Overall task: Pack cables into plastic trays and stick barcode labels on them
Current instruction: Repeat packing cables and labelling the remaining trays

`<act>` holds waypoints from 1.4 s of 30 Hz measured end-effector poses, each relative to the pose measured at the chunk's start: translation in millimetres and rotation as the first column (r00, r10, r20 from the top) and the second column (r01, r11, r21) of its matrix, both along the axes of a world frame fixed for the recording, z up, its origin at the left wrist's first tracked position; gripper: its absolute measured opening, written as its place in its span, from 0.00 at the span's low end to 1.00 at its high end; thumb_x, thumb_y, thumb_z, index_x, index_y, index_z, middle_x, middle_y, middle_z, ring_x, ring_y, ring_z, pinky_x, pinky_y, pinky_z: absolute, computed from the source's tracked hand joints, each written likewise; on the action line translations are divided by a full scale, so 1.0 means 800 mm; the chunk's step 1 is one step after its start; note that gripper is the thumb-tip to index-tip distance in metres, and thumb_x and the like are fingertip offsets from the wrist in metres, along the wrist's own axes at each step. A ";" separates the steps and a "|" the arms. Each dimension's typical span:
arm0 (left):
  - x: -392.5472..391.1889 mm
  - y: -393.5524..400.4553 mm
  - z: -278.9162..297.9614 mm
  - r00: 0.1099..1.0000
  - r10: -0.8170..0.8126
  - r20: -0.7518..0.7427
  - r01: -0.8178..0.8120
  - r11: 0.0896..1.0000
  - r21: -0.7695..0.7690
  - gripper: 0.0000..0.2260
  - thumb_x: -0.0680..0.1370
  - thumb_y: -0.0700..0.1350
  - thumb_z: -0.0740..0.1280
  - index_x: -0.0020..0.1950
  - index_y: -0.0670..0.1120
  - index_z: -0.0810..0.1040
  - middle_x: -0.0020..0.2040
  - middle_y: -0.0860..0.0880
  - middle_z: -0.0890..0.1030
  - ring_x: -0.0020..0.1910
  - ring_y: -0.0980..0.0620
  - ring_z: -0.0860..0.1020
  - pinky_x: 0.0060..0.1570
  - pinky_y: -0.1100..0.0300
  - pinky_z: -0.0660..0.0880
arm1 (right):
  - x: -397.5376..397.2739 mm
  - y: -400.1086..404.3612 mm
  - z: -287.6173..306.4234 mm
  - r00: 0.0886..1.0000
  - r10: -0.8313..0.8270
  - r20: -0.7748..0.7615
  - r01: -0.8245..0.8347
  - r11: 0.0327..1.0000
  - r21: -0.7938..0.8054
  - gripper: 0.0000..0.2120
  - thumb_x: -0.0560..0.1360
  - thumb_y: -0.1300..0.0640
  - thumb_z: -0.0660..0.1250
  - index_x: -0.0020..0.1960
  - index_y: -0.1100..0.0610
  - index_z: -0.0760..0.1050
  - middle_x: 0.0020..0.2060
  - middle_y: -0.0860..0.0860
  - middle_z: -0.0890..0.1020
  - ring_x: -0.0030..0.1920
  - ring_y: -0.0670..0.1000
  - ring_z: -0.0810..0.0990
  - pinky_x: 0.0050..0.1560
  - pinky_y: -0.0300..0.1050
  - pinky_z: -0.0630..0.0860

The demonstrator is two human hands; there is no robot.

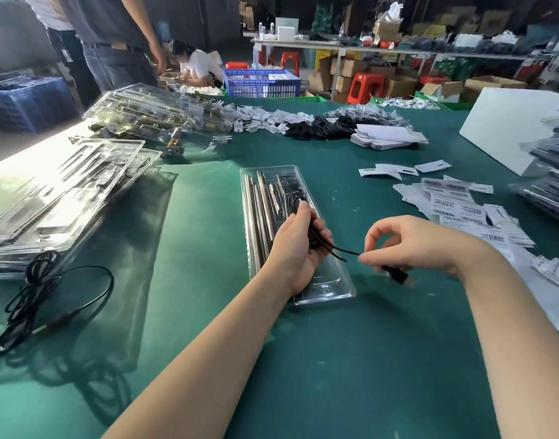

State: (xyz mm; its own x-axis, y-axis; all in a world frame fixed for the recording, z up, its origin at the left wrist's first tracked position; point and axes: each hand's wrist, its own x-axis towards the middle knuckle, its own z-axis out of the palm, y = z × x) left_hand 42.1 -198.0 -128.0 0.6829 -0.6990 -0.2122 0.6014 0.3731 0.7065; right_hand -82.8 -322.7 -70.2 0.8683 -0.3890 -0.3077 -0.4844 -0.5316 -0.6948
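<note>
Over the clear plastic blister tray (pixel 330 285) on the green table (pixel 366 359), the left hand (pixel 295 248) clenches a gathered thin black cable (pixel 335 250) so the coil keeps its shape, while the right hand (pixel 411 245) pinches the loose plug end, likely to tuck it in
</note>
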 end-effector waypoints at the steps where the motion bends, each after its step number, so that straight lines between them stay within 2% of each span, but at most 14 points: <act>1: -0.004 -0.001 -0.001 0.995 -0.024 0.092 0.021 0.999 0.032 0.11 0.83 0.50 0.59 0.42 0.47 0.70 0.31 0.52 0.71 0.28 0.55 0.70 0.31 0.64 0.73 | -0.005 -0.004 0.005 1.000 -0.020 0.006 0.020 1.000 0.014 0.09 0.71 0.56 0.75 0.45 0.56 0.76 0.29 0.50 0.81 0.29 0.48 0.77 0.30 0.40 0.72; 3: -0.012 -0.003 -0.002 0.934 -0.085 0.348 0.037 0.989 0.143 0.11 0.83 0.49 0.57 0.43 0.47 0.69 0.31 0.53 0.70 0.28 0.56 0.70 0.33 0.63 0.71 | -0.011 -0.008 0.013 0.989 -0.085 0.119 0.071 0.991 0.116 0.08 0.71 0.60 0.74 0.45 0.57 0.75 0.28 0.50 0.78 0.29 0.49 0.79 0.29 0.40 0.75; 6: -0.022 -0.001 -0.003 0.696 -0.197 0.691 -0.019 0.956 0.291 0.10 0.83 0.48 0.56 0.45 0.49 0.72 0.33 0.54 0.70 0.33 0.54 0.70 0.38 0.55 0.70 | -0.012 -0.006 0.019 0.906 -0.212 0.366 0.088 0.941 0.326 0.08 0.71 0.69 0.71 0.43 0.59 0.75 0.33 0.52 0.80 0.30 0.49 0.81 0.33 0.39 0.80; 9: -0.028 0.002 -0.001 0.462 -0.292 0.837 -0.071 0.929 0.363 0.11 0.83 0.51 0.57 0.46 0.47 0.72 0.35 0.54 0.71 0.35 0.52 0.70 0.41 0.51 0.71 | -0.002 0.001 0.015 0.858 -0.236 0.456 0.037 0.915 0.403 0.09 0.74 0.71 0.67 0.48 0.58 0.77 0.36 0.50 0.80 0.35 0.48 0.82 0.39 0.39 0.81; 12: -0.028 0.003 -0.001 0.389 -0.327 0.861 -0.106 0.913 0.394 0.13 0.82 0.53 0.60 0.49 0.43 0.73 0.36 0.55 0.72 0.36 0.55 0.70 0.41 0.55 0.69 | 0.007 0.007 0.009 0.848 -0.253 0.466 0.032 0.902 0.431 0.11 0.77 0.69 0.64 0.53 0.56 0.80 0.35 0.48 0.78 0.35 0.46 0.81 0.41 0.39 0.81; 16: -0.024 0.003 0.004 0.482 -0.309 0.820 -0.044 0.926 0.375 0.07 0.82 0.47 0.62 0.44 0.49 0.73 0.33 0.58 0.74 0.33 0.58 0.71 0.40 0.61 0.70 | 0.012 0.007 0.002 0.791 -0.265 0.551 0.053 0.927 0.370 0.10 0.72 0.67 0.71 0.47 0.54 0.81 0.36 0.48 0.83 0.36 0.47 0.82 0.40 0.39 0.81; 18: -0.023 0.003 0.007 0.621 -0.249 0.744 0.010 0.951 0.310 0.07 0.82 0.45 0.60 0.44 0.48 0.72 0.31 0.59 0.76 0.31 0.61 0.72 0.41 0.62 0.74 | 0.019 0.011 -0.002 0.730 -0.325 0.601 0.079 0.914 0.397 0.09 0.70 0.67 0.72 0.45 0.54 0.81 0.36 0.48 0.84 0.37 0.46 0.82 0.42 0.39 0.81; 21: -0.022 -0.001 0.011 0.868 -0.134 0.478 0.060 0.984 0.168 0.09 0.83 0.46 0.59 0.44 0.46 0.70 0.33 0.52 0.72 0.30 0.57 0.73 0.40 0.59 0.78 | 0.035 0.026 -0.011 0.608 -0.375 0.700 0.143 0.919 0.368 0.10 0.69 0.67 0.75 0.43 0.52 0.82 0.37 0.47 0.85 0.37 0.45 0.83 0.41 0.37 0.80; 24: -0.015 0.000 0.015 0.968 -0.068 0.242 0.050 0.996 0.079 0.11 0.83 0.51 0.58 0.46 0.46 0.71 0.32 0.51 0.73 0.29 0.55 0.72 0.29 0.62 0.74 | 0.051 0.056 -0.028 0.503 -0.268 0.821 0.274 0.951 0.143 0.11 0.68 0.63 0.76 0.43 0.48 0.83 0.38 0.44 0.85 0.40 0.41 0.83 0.43 0.33 0.76; 28: -0.006 0.008 0.019 0.996 -0.085 0.037 0.086 0.996 -0.024 0.16 0.83 0.52 0.56 0.53 0.41 0.76 0.43 0.44 0.80 0.43 0.49 0.79 0.42 0.58 0.77 | 0.059 0.081 -0.055 0.505 0.105 0.857 0.337 0.890 -0.308 0.11 0.71 0.65 0.73 0.51 0.54 0.85 0.45 0.45 0.81 0.48 0.39 0.78 0.53 0.31 0.73; 29: -0.005 0.008 0.019 0.995 -0.093 0.023 0.094 0.995 -0.030 0.15 0.83 0.51 0.56 0.53 0.41 0.75 0.44 0.44 0.79 0.44 0.48 0.79 0.43 0.58 0.76 | 0.058 0.080 -0.058 0.505 0.117 0.855 0.345 0.881 -0.324 0.11 0.71 0.66 0.73 0.51 0.56 0.84 0.46 0.47 0.81 0.49 0.40 0.78 0.54 0.31 0.73; 34: -0.008 0.006 0.018 0.977 -0.167 0.134 0.159 0.985 0.064 0.11 0.83 0.47 0.57 0.49 0.43 0.76 0.35 0.48 0.78 0.30 0.55 0.75 0.27 0.65 0.70 | 0.051 0.064 -0.051 0.390 0.049 0.919 0.489 0.835 -0.252 0.09 0.72 0.67 0.72 0.50 0.57 0.84 0.46 0.47 0.81 0.49 0.41 0.78 0.55 0.29 0.72; 39: -0.006 0.009 0.014 0.973 -0.201 0.116 0.199 0.980 0.022 0.11 0.83 0.45 0.57 0.47 0.44 0.77 0.37 0.48 0.80 0.35 0.54 0.78 0.34 0.64 0.76 | 0.052 0.071 -0.066 0.428 0.193 0.883 0.391 0.841 -0.374 0.10 0.72 0.68 0.72 0.50 0.58 0.85 0.51 0.52 0.83 0.53 0.46 0.81 0.57 0.40 0.76; 42: 0.000 0.013 0.018 0.981 -0.192 -0.006 0.192 0.981 -0.010 0.16 0.82 0.48 0.54 0.47 0.44 0.78 0.38 0.48 0.81 0.37 0.53 0.80 0.36 0.63 0.78 | 0.052 0.068 -0.071 0.490 0.265 0.831 0.306 0.840 -0.449 0.06 0.71 0.60 0.73 0.48 0.56 0.85 0.52 0.49 0.84 0.57 0.50 0.81 0.60 0.45 0.76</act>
